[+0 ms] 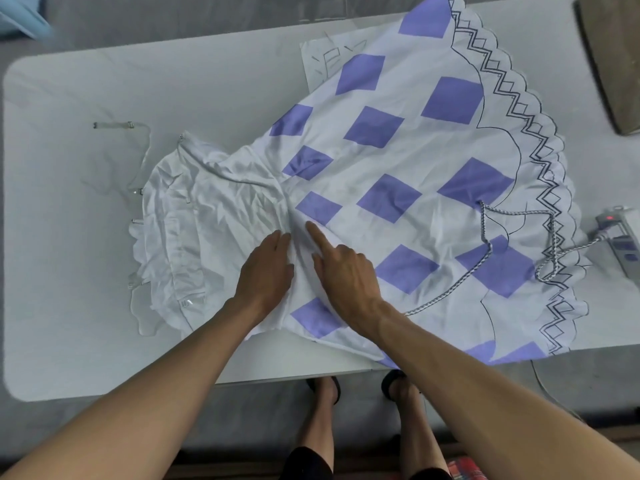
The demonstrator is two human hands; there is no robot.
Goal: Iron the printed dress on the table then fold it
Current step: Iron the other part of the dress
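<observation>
A white dress (398, 161) printed with purple squares lies spread over the white table (69, 237), its scalloped black-stitched hem at the right and its crumpled white bodice (194, 216) at the left. My left hand (266, 268) rests flat on the fabric at the waist, fingers together. Beside it my right hand (343, 268) presses the skirt, index finger pointing forward, other fingers curled. Neither hand grips cloth. A braided black-and-white cord (485, 237) lies across the skirt's right part. No iron is visible.
A power strip (620, 233) with a red light sits at the table's right edge, the cord running to it. A sheet of paper (318, 60) shows under the skirt at the back. A brown object (609, 60) lies at the far right. My feet stand below the table's front edge.
</observation>
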